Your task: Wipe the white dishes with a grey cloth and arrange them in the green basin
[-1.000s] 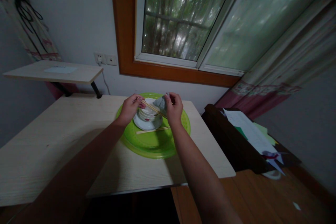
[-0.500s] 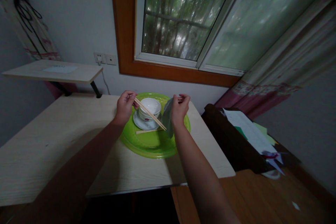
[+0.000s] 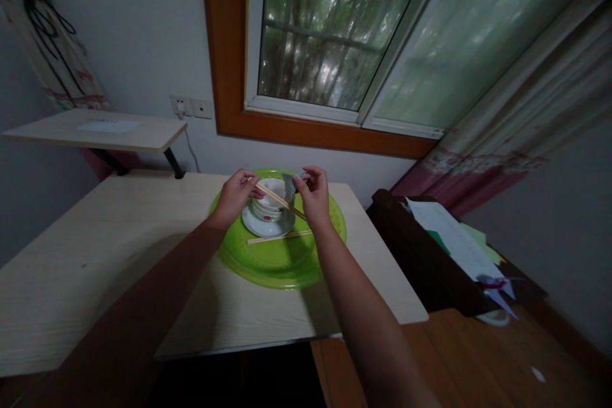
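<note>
My left hand (image 3: 238,194) is closed on the upper ends of a pair of chopsticks (image 3: 277,196), which slant down to the right over stacked bowls. A thin grey-green cloth (image 3: 289,187) hangs from the pinched fingers of my right hand (image 3: 313,196), close against the chopsticks. Beneath them, the white bowls (image 3: 268,210) sit stacked on a white saucer (image 3: 261,228). Another pair of chopsticks (image 3: 275,238) lies in front of the saucer on a round green tray (image 3: 268,277); its right end is partly hidden by my right wrist.
The tray rests on a pale wooden table (image 3: 157,242). A raised shelf (image 3: 95,131) stands at the table's back left. Beyond the right edge is a dark cabinet (image 3: 421,261) with papers (image 3: 454,236) on top. A window (image 3: 329,38) fills the wall behind.
My right hand has moved left with the cloth, bringing it up to the chopsticks above the bowls. My left hand has shifted slightly right with the chopsticks.
</note>
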Motion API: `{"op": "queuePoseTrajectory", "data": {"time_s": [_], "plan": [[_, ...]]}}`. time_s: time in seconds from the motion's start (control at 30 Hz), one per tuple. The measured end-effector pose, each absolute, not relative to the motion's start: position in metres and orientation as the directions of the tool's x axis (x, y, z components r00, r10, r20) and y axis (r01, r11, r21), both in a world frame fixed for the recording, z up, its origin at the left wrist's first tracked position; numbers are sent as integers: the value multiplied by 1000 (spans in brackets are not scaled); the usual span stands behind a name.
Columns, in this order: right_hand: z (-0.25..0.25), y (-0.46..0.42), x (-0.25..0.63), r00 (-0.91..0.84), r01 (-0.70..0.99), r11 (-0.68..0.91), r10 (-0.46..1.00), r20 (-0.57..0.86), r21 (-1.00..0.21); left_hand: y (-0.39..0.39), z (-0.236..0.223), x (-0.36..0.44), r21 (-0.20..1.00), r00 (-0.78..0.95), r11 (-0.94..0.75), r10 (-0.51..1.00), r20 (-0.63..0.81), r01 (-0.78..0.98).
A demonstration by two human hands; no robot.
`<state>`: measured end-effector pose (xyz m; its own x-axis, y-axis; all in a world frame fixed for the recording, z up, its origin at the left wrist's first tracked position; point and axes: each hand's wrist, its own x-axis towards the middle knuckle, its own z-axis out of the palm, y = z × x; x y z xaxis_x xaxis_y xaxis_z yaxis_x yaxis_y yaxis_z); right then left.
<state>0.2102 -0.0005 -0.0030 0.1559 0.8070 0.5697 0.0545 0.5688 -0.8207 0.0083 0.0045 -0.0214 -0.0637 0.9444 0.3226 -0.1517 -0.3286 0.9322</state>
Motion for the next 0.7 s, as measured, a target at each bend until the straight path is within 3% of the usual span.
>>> {"op": "queuePoseTrajectory", "data": {"time_s": [0.23,0.47,0.6,0.7], "plan": [[3,-13,208,-113,-17,476,873,474,-879,11,-21,6,938,-164,-313,943,288,-151],[0,-16,207,-277,-39,443,857,435,-896,9,-19,6,935,-157,-313,945,288,-168],[1,-17,208,-295,-29,464,842,451,-886,7,-18,7,931,-150,-326,941,303,-163],[0,-13,208,-180,-52,464,867,465,-885,7,-18,7,927,-151,-334,938,311,-168]]}}
